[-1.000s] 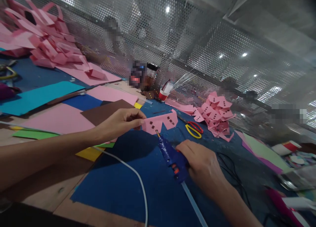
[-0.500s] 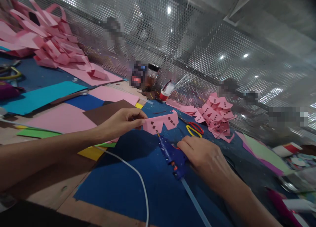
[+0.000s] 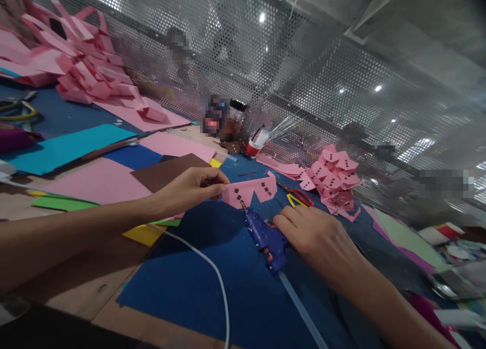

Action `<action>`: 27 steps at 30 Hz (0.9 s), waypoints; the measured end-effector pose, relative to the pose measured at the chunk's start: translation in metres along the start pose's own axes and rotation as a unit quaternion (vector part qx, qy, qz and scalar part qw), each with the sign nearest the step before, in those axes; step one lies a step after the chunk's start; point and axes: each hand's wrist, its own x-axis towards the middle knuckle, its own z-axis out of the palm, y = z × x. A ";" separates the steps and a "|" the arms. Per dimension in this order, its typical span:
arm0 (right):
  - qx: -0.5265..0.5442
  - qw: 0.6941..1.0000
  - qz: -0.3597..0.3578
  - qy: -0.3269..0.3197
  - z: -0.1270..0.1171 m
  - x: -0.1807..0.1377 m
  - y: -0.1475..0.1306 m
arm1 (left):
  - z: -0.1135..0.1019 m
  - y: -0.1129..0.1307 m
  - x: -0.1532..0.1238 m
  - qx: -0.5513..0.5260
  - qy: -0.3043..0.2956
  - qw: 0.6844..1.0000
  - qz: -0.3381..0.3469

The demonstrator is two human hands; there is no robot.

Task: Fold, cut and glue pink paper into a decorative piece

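Note:
My left hand (image 3: 203, 184) pinches the left end of a pink paper cutout (image 3: 248, 188), which has small dark squares on it and a notch in its lower edge. In my right hand (image 3: 309, 230) is a blue glue gun (image 3: 266, 237), my fingers wrapped round its handle. Its nozzle points up and left and is at the cutout's lower left part; whether it touches the paper I cannot tell. A clear glue stick (image 3: 301, 306) sticks out of the gun's rear. Just beyond my right hand lie scissors (image 3: 299, 198) with red and yellow handles.
A pile of similar pink cutouts (image 3: 334, 177) stands at the back right. Folded pink strips (image 3: 89, 78) heap up at the far left. Coloured sheets, among them a brown sheet (image 3: 169, 170), lie left. A white cable (image 3: 205, 258) crosses the blue surface (image 3: 182, 293). Behind rises a perforated metal screen (image 3: 235, 50).
The view has shifted slightly. Both hands keep their holds, and the glue gun's nozzle stays at the cutout's lower left part.

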 end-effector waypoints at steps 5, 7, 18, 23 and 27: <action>-0.004 1.000 -0.006 -0.003 -0.001 0.002 0.000 | 0.001 0.000 0.002 -0.005 0.001 1.000 0.003; -0.005 1.000 -0.005 -0.006 -0.001 0.002 0.000 | 0.002 -0.001 0.003 -0.004 0.000 1.000 0.003; -0.008 1.000 0.000 -0.003 0.000 0.001 0.000 | 0.001 -0.001 0.002 -0.010 -0.003 1.000 0.004; -0.005 1.000 0.005 0.001 0.001 0.002 0.001 | 0.000 -0.002 0.002 -0.013 -0.008 1.000 0.005; 0.005 1.000 0.010 0.019 0.001 -0.001 0.000 | -0.001 -0.003 0.002 -0.013 -0.008 1.000 0.000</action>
